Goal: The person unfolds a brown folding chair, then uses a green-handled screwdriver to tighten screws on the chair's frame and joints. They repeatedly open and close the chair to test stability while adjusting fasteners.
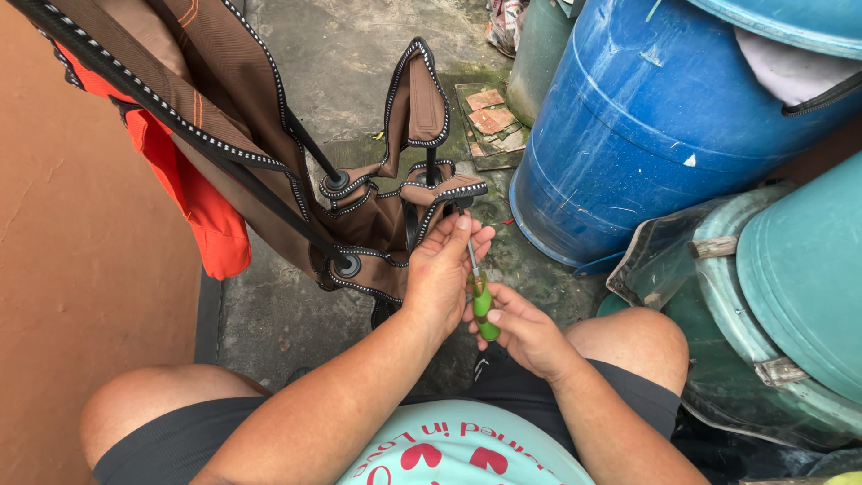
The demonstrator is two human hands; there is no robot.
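Hands (pixel 440 269) (pixel 525 332) both grip the screwdriver (pixel 482 301) at the chair (pixel 395 224) joint, mid-frame; its tip could slip and jab fingers.

The left hand (pixel 442 269) reaches forward from a bare forearm that crosses the lap diagonally, fingers (pixel 467 235) curled and pinched together at the tips. The right hand (pixel 525 330) sits just behind and below it, palm down, fingers wrapped in a closed grip, wrist bent slightly inward. Both knees spread apart.
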